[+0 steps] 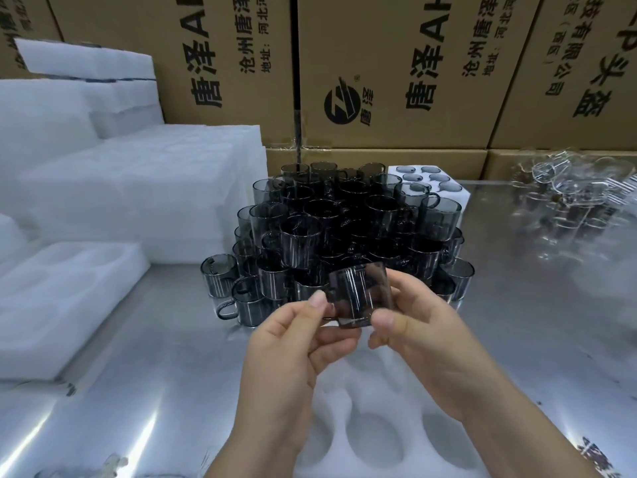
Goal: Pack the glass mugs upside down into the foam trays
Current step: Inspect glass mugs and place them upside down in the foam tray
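Holding the mug (pixel 362 294) above the foam tray (pixel 344 401) at 6 o'clock: my left hand (pixel 293 350) pinches its handle side, my right hand (pixel 424 343) curls round the wall. Rim apparently up; inverting on this light grip risks a drop onto the stacked mugs (pixel 344 215) at 12 o'clock.

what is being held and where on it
One smoky glass mug, between both hands: left hand pinches its left edge, right hand holds its right side.
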